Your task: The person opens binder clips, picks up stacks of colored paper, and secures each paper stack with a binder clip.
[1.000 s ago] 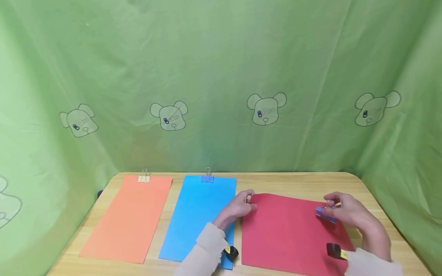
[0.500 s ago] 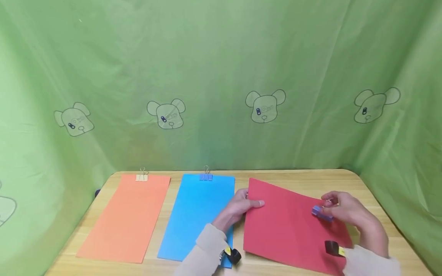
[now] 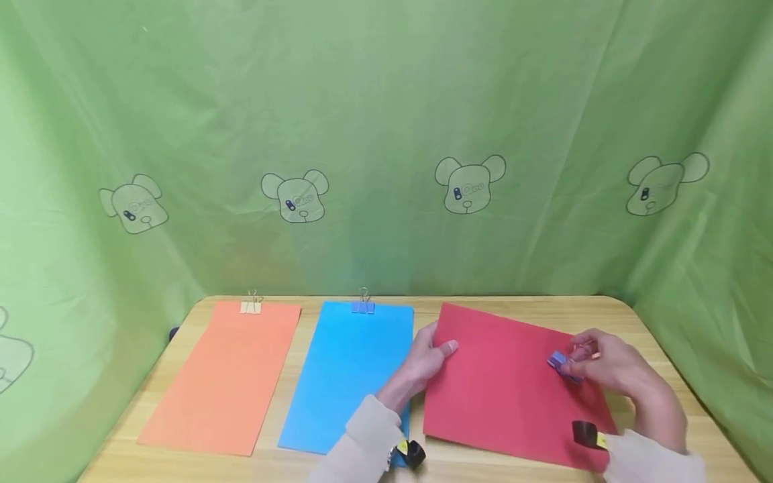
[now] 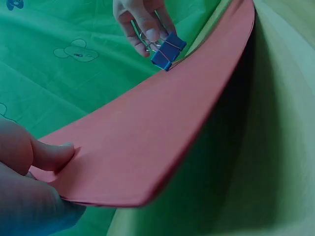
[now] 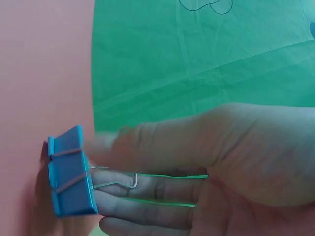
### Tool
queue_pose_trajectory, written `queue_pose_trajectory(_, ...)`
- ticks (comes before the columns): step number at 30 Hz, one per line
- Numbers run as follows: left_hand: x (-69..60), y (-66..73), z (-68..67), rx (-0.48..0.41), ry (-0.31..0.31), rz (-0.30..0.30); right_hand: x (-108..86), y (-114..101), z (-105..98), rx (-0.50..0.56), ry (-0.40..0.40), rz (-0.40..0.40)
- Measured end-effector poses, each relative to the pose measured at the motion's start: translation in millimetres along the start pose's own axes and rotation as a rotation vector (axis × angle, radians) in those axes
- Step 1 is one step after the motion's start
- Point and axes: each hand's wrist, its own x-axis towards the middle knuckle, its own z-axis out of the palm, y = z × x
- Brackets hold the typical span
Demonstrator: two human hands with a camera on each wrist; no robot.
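Observation:
My left hand (image 3: 425,355) pinches the left edge of a red sheet of paper (image 3: 501,389), thumb on top and fingers beneath. That side of the sheet is lifted and tilted, and in the left wrist view the red sheet (image 4: 133,142) bends upward. By its wire handles, my right hand (image 3: 616,362) holds a blue binder clip (image 3: 561,363) over the sheet's right part. In the right wrist view the blue binder clip (image 5: 71,172) is near the sheet's edge; whether it touches the paper I cannot tell.
To the left lie an orange sheet (image 3: 223,382) with a whitish binder clip (image 3: 251,308) and a blue sheet (image 3: 344,382) with a blue binder clip (image 3: 363,307), both clipped at their far edges. A green curtain (image 3: 386,134) rises behind the wooden table (image 3: 513,308).
The left side of the red sheet has risen off the table with my left hand, its far left corner moving up. My right hand keeps the clip near the same spot, turned slightly.

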Motion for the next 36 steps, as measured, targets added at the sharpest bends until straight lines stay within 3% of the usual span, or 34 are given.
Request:
queue_pose_trajectory(5, -2.9, 14.1, -11.7, 0.118, 0.04, 0.106, -3.0, -2.9, -5.0, -0.011, 0.06, -0.006)
queue_pose_trajectory(9, -5.3, 31.7, -25.4, 0.183, 0.068, 0.195, -4.8, -4.7, -5.4, 0.0, 0.167, -0.072)
queue_pose_trajectory(17, -7.2, 55.3, -64.9, 0.13, 0.142, 0.312, -3.3, -4.8, -0.5, 0.045, 0.324, -0.159)
queue_pose_trajectory(23, -16.2, 66.4, -100.2, 0.115, 0.18, 0.364, -1.6, -5.2, 0.2, 0.031, 0.374, -0.169)
queue_pose_trajectory(30, -26.6, 65.2, -141.8, 0.111, 0.186, 0.406, 3.2, -7.2, 5.8, 0.043, 0.373, -0.184)
queue_pose_trajectory(36, -23.5, 47.4, -165.8, 0.116, 0.175, 0.377, 2.1, -8.1, 6.3, 0.012, 0.359, -0.157)
